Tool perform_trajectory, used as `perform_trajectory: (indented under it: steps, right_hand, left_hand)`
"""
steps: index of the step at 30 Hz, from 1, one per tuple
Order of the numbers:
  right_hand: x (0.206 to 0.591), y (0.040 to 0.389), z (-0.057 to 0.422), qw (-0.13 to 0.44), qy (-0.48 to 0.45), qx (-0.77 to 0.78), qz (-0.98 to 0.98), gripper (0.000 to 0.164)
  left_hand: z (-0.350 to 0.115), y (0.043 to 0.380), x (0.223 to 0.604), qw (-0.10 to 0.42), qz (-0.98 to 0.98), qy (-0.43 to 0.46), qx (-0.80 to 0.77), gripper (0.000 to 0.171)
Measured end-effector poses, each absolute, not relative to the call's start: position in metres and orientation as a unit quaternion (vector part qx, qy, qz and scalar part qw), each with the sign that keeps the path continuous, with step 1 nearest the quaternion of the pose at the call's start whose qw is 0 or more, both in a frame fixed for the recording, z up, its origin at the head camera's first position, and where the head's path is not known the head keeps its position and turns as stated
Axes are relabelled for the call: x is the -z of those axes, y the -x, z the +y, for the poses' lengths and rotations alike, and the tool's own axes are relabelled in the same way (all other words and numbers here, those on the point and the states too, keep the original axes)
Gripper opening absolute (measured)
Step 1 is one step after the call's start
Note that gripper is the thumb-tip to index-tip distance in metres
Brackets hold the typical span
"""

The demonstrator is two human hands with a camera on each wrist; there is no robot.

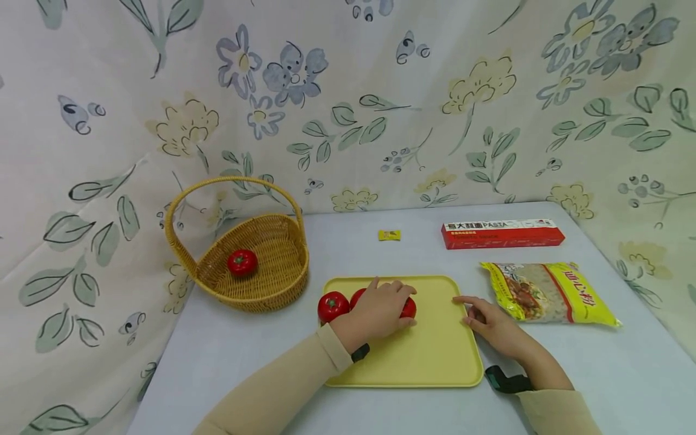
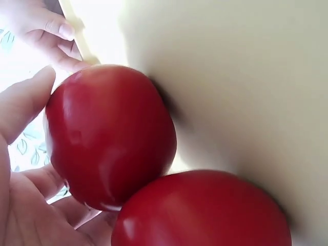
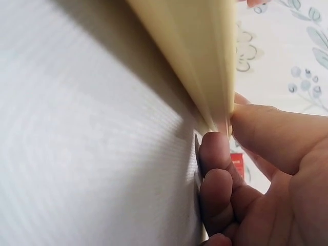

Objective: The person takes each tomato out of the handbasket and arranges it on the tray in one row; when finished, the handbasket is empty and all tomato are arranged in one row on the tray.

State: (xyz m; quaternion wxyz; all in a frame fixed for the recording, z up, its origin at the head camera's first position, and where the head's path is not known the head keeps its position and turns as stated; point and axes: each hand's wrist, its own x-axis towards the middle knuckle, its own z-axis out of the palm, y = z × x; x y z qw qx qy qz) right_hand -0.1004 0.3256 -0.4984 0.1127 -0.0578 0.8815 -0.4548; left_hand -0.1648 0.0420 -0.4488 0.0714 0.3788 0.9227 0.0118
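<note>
sleeves (image 1: 283, 386) lie nearest the head camera, the left one slanting up and right, the other coming in from the lower right. the left hand (image 1: 372, 314) is palm down above the yellow tray (image 1: 435, 368), draped over two tomatoes (image 1: 408, 308); a third shows just left of it. another tomato (image 1: 241, 263) sits in the basket (image 1: 272, 299). the right hand (image 1: 497, 329) is at the tray's right edge, forefinger reaching to the rim. a bag (image 1: 549, 293) and a red box (image 1: 500, 238) lie beyond it on the surface (image 1: 244, 350), a small packet (image 1: 389, 235) farther back.

in the left wrist view, thumb and fingers curve round one tomato, with a second touching it. these look smooth and round, so lifting one could well knock its neighbour and set it rolling; a lopsided hold might let the first slip.

in the right wrist view, thumb and forefinger seem to pinch the tray's rim, the other fingers curled low beside its outer wall. that hold is at one side only, so a hard push from the left hand could swivel the tray.
</note>
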Motion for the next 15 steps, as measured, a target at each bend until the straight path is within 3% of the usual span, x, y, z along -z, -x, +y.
perform_trajectory:
  steps: [15]
  right_hand:
    - [0.499,0.099,0.326,0.09,0.083,0.458,0.881,0.043]
  left_hand:
    - [0.011,0.162,0.427,0.057,0.924,-0.375,-0.055,0.081]
